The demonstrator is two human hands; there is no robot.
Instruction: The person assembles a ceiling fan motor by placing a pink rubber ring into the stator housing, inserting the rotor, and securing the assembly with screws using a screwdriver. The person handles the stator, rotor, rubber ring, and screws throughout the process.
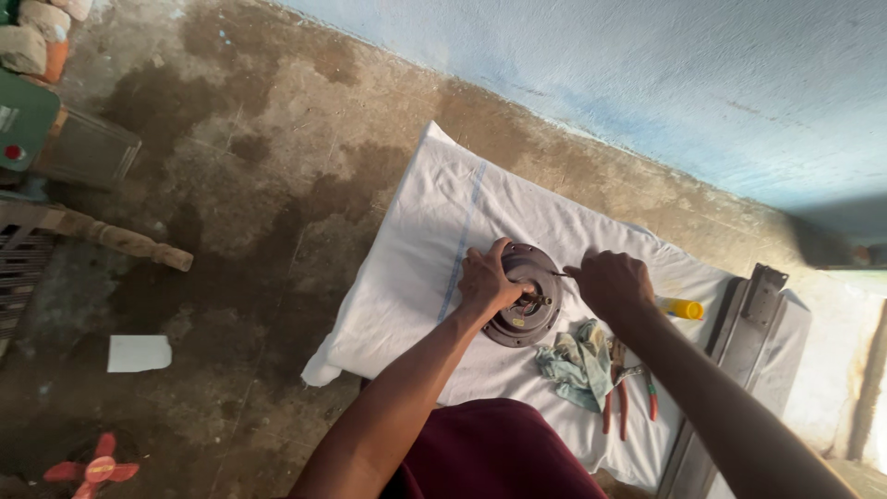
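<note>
I see my left hand [487, 277] resting on the near-left rim of a round dark metal housing [523, 296], fingers curled over its edge and the thumb lying toward the small shaft [536, 299] that stands up from its middle; the grip looks firm but partly spread, not a fist. My right hand [610, 285] sits just to the right of the housing, closed into a fist around a yellow-handled screwdriver [681, 308], whose handle end sticks out on the far side of my fist while its thin blade [560, 273] reaches left to the upper part of the housing. Whether the tip is seated in a screw I cannot tell. The housing lies flat between my two hands on a white cloth [434, 231] spread over the stained concrete floor [259, 166]. Just below my right wrist lies a crumpled pale green rag [575, 362], and beside it, to the right, a pair of red-handled pliers [617, 397]. Farther right of my right forearm runs a long grey metal bar [730, 360], set along the cloth's edge. Well away to the left of my left hand are a white scrap of paper [139, 352] and a small red fan blade [94, 469].
</note>
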